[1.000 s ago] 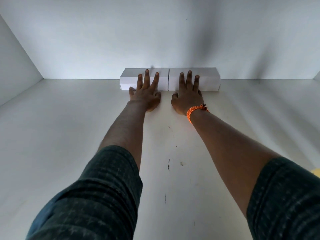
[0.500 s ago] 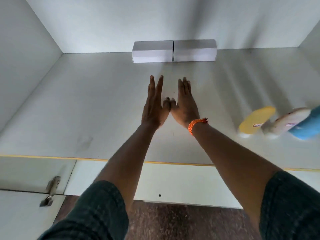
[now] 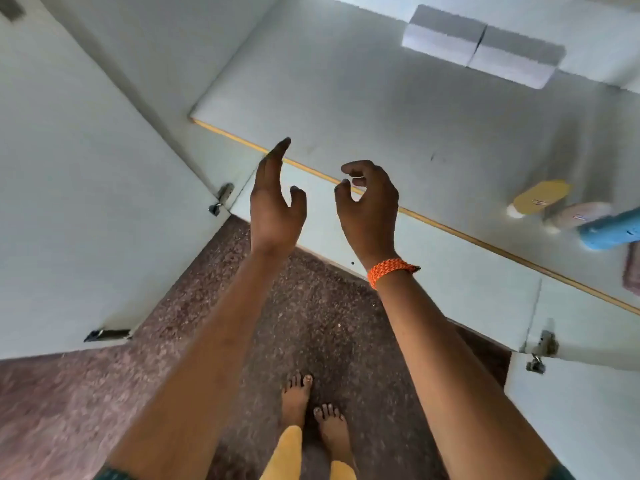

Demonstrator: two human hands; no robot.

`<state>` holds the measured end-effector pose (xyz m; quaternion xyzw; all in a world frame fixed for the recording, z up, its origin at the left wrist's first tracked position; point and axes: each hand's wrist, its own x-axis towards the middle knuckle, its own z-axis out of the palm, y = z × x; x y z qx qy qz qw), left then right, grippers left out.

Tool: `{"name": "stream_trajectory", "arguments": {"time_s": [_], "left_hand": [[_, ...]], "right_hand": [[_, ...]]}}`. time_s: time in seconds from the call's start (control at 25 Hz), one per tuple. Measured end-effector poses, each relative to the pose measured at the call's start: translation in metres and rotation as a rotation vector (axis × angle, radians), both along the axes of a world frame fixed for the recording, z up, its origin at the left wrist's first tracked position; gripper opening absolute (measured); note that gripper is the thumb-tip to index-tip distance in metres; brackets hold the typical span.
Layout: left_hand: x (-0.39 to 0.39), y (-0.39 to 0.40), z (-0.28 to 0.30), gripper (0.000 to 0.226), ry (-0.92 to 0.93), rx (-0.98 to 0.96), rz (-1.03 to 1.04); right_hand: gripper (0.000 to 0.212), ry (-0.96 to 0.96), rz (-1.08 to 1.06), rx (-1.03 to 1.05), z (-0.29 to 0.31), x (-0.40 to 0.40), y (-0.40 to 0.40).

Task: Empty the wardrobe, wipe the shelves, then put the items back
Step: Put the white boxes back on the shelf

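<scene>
Nearest me I see two bare feet on the speckled brown floor, with yellow trouser legs just above them. Both forearms reach up and forward from the bottom edge. My left hand is raised in front of the shelf edge, its fingers straight and held together, thumb apart, gripping nothing. My right hand, just beside it and not touching it, has its fingers loosely curled inward with nothing in them; an orange braided wristband circles that wrist. To the left an open white wardrobe door hangs on metal hinges. Beyond the hands lies the white shelf with its yellow-trimmed front edge. At its right end, near the front, I spot a yellow bottle, a pale pink bottle and a blue item lying close together, blurred. Far back, against the rear wall, two white boxes sit side by side, touching, well apart from both hands.
</scene>
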<state>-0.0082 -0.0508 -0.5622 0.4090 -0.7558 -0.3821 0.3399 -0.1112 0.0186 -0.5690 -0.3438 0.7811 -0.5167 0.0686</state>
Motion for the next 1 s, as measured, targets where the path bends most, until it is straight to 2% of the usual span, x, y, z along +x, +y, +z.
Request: {"name": "stream_trajectory", "arguments": {"time_s": [0.2,0.44,0.6,0.8,0.92,1.0], "left_hand": [[0.154,0.050,0.002,0.057,0.065,0.073,0.476],[0.375,0.152,0.013,0.046,-0.184,-0.062,1.020],[0.492,0.264,0.004,0.045,-0.216,-0.053,1.403],[0.572,0.445,-0.011,0.042,-0.226,0.108,1.856],[0.593,0.554,-0.018,0.043,-0.300,0.176,2.059],[0.592,0.613,-0.024,0.042,-0.281,0.264,2.212]], "right_hand": [[0.014,-0.066,0.480,-0.003,-0.009,0.161,-0.005],[0.013,-0.116,1.091,0.140,-0.002,0.367,0.047],[0.013,-0.036,1.545,0.218,0.008,0.507,0.118],[0.022,0.138,2.032,0.349,-0.010,0.657,0.258],[0.023,0.192,2.287,0.424,-0.017,0.707,0.354],[0.023,0.153,2.396,0.452,-0.026,0.719,0.411]]}}
